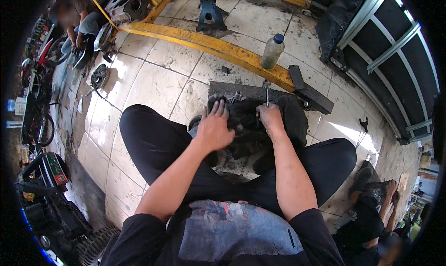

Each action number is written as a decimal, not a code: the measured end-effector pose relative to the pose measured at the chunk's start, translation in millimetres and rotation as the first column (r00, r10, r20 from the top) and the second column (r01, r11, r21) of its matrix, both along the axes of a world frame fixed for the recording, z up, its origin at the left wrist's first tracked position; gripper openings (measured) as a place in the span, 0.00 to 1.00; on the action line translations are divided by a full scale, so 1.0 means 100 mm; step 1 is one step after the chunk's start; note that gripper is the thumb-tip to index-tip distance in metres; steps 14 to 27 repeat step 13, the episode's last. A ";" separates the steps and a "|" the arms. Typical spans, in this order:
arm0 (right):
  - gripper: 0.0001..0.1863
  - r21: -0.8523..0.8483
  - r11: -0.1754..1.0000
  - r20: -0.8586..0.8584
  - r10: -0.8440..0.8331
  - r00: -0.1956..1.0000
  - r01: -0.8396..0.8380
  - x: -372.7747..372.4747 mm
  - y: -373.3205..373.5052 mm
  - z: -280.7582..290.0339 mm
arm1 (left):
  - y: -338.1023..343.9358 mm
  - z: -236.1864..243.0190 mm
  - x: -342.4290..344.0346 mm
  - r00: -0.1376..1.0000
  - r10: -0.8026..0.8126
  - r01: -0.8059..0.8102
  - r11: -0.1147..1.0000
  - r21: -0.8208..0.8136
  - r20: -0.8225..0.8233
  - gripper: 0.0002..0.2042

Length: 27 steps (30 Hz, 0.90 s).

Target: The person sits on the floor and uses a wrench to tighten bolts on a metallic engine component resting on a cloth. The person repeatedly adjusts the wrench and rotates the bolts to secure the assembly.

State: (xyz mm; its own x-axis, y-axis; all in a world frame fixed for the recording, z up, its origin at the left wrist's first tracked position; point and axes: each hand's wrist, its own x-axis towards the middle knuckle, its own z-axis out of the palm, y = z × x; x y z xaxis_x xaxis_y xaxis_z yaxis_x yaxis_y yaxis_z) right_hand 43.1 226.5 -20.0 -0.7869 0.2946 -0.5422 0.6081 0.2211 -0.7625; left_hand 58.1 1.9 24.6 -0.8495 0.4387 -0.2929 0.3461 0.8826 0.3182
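I sit cross-legged over a dark, greasy mechanical part (246,115) that lies between my legs on a dirty flat slab (220,87). My left hand (215,126) rests on the left side of the part, fingers stretched out and smudged with grease. Gripped in my right hand (270,119) is a slim metal hand tool (267,98), its shiny shaft pointing away from me; the exact kind is not clear. A short metal stub (237,96) sticks up from the part between my hands. Dark material under my right wrist hides the part's right side.
A yellow steel frame (204,44) crosses the tiled floor ahead, with a blue-capped bottle (272,51) by it. Beyond stands a blue jack stand (211,19). A dark metal beam (310,93) lies at the right. Other people work at far left and lower right.
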 end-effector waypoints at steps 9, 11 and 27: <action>0.16 0.192 0.962 -0.253 0.237 0.938 -0.192 0.18 -0.37 0.14 | -0.06 -0.21 -0.49 0.996 0.042 -0.045 0.998 0.040 0.076 0.36; 0.17 0.171 0.951 -0.234 0.292 0.927 -0.256 0.16 -0.43 0.14 | -0.07 -0.13 -0.64 0.985 -0.009 0.005 1.000 0.024 0.170 0.36; 0.16 0.196 0.948 -0.299 0.302 0.905 -0.251 0.11 -0.46 0.15 | -0.08 -0.08 -0.75 0.937 0.021 -0.050 0.996 0.072 0.350 0.37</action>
